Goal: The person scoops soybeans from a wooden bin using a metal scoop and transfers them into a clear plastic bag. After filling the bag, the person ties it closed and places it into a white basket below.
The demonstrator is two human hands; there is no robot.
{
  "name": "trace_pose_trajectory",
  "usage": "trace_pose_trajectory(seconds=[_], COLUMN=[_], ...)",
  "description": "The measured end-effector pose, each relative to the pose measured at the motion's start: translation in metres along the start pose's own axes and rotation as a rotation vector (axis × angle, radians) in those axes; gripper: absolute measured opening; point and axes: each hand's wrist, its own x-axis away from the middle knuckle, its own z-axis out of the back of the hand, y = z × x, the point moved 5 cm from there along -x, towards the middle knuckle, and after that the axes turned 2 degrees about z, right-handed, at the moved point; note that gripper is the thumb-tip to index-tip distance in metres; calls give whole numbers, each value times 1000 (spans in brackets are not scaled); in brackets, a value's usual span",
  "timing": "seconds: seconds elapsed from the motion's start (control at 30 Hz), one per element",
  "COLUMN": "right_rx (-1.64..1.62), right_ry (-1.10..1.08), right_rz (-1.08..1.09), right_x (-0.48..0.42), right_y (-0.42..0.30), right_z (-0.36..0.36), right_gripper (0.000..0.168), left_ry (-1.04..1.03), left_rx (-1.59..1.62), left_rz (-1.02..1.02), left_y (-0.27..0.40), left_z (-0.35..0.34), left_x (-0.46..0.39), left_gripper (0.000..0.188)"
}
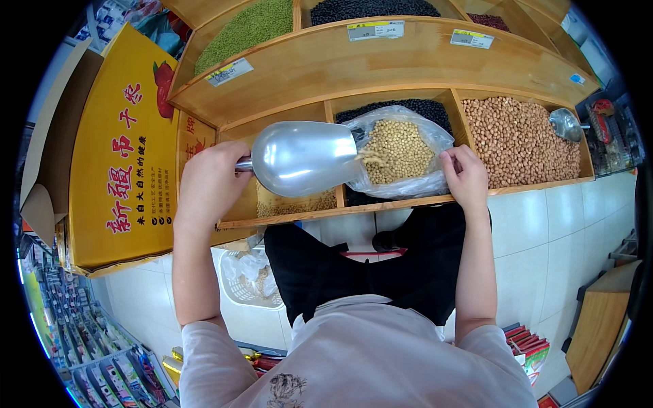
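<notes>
My left hand [217, 171] grips the handle of a shiny metal scoop [303, 158], held upside down with its mouth toward the right. Pale yellow soybeans, blurred at the scoop's lip, are falling into a clear plastic bag [433, 125]. A heap of soybeans [400, 150] lies inside the bag. With thumb and fingers, my right hand [465, 176] pinches the bag's right rim. Beneath the bag is a wooden compartment of black beans [428, 109]. Left of it, partly behind the scoop, a compartment [270, 201] holds a low layer of soybeans.
Peanut-like kernels [520, 143] and a second metal scoop [565, 124] occupy the right compartment. The upper tier has green beans [250, 30] and black beans [372, 9]. A yellow printed carton [122, 163] stands at left. Below it, a white plastic basket [232, 285] holds bagged goods on the floor.
</notes>
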Motion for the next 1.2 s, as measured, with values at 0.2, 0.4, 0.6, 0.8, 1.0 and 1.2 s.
trace_pose_trajectory(seconds=[0.2, 0.4, 0.6, 0.8, 1.0, 1.2], right_rx=[9, 21, 31, 36, 45, 69], right_ry=[-17, -26, -22, -32, -34, -42], right_rz=[-9, -20, -15, -5, -30, -23], right_x=[-1, -1, 0, -1, -1, -2], right_y=[0, 1, 1, -1, -3, -2], right_z=[0, -2, -2, -2, -2, -3], right_gripper=[15, 16, 16, 15, 14, 14], left_ry=[-170, -323, -518, -507, -410, -523], left_rx=[301, 99, -100, -137, -91, -39], left_rz=[295, 350, 404, 456, 395, 465], left_y=[-65, -106, -118, -129, -128, -114], left_z=[-24, -85, -155, -187, -202, -234], left_x=[2, 18, 30, 27, 11, -13], left_gripper=[27, 28, 34, 32, 32, 36])
